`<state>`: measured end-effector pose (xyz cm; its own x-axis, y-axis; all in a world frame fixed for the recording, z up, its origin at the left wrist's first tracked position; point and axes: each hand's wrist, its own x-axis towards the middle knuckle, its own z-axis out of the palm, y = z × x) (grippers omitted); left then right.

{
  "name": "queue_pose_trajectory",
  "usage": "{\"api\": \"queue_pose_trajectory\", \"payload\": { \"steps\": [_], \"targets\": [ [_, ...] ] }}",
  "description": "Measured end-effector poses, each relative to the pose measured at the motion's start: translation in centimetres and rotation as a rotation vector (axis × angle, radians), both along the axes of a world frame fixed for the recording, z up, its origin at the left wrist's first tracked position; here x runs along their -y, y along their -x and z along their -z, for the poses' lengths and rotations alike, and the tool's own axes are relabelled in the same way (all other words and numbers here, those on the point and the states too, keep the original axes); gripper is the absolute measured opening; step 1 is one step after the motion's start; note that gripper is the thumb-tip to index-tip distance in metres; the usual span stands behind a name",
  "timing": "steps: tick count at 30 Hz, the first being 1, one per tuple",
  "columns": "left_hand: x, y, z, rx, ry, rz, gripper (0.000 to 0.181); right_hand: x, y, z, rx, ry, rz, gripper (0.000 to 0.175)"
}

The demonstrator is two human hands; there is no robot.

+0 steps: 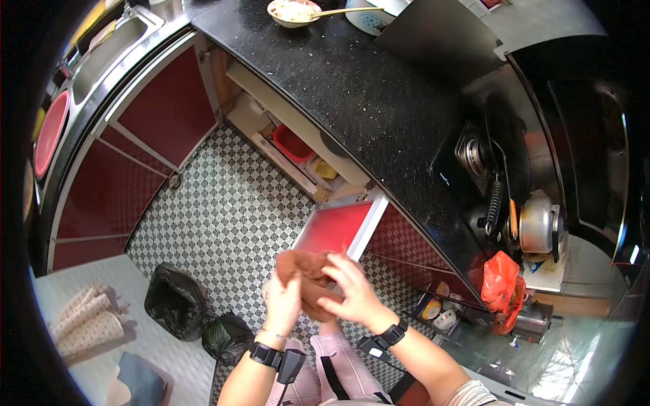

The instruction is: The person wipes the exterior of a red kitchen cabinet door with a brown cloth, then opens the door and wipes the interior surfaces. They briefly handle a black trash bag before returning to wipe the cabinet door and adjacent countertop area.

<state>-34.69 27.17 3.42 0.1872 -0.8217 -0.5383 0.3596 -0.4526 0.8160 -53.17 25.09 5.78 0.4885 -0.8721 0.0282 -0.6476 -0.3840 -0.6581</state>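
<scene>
A brown cloth [304, 279] is bunched up in front of my body, above the tiled floor. My left hand [285, 299] grips its left side, the thumb lying over the fabric. On the cloth's right side is my right hand [350, 289], its fingers spread and curved against the folds; how firmly it holds is unclear. Beyond the hands, a red cabinet door [337, 226] stands open. Inside the low cabinet are a red plastic basket [293, 143] and a clear container with something yellow [323, 168].
A black countertop [350, 106] runs diagonally, bearing a bowl of food [293, 11] with chopsticks and a metal pot [536, 225] near the stove. An orange plastic bag [500, 284] hangs at its edge. Black bin bags [175, 302] stand on the floor at lower left. A sink [109, 58] is upper left.
</scene>
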Motion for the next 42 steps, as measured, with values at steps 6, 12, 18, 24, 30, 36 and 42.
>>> {"api": "queue_pose_trajectory", "payload": {
  "steps": [6, 12, 18, 24, 30, 36, 42],
  "targets": [
    [4.4, -3.6, 0.4, 0.323, 0.166, 0.116, 0.041, 5.0, 1.9, 0.9, -0.226, 0.0, 0.574, 0.067],
    [6.6, 2.3, 4.5, -0.045, 0.215, 0.691, 0.053, 7.0, 2.7, 2.0, -0.369, 0.1, 0.445, 0.054],
    [7.9, 7.1, 9.6, -0.421, 0.039, 0.929, 0.067, 6.6, 2.1, 5.4, -0.087, 0.168, 0.456, 0.059],
    [11.9, 10.7, 13.0, -0.125, 0.384, 0.943, 0.056, 6.3, 2.7, 6.1, -0.12, 0.177, 0.443, 0.063],
    [14.6, 11.9, 15.7, -0.068, 0.277, 1.029, 0.067, 6.6, 2.0, 5.6, -0.132, 0.14, 0.459, 0.064],
    [10.9, 10.1, 19.0, 0.0, -0.112, 1.11, 0.084, 6.6, 2.3, 5.2, -0.164, 0.114, 0.436, 0.059],
    [2.6, 5.9, 16.5, 0.333, 0.037, 1.516, 0.068, 6.6, 2.3, 5.1, -0.174, 0.13, 0.439, 0.054]
  ]
}}
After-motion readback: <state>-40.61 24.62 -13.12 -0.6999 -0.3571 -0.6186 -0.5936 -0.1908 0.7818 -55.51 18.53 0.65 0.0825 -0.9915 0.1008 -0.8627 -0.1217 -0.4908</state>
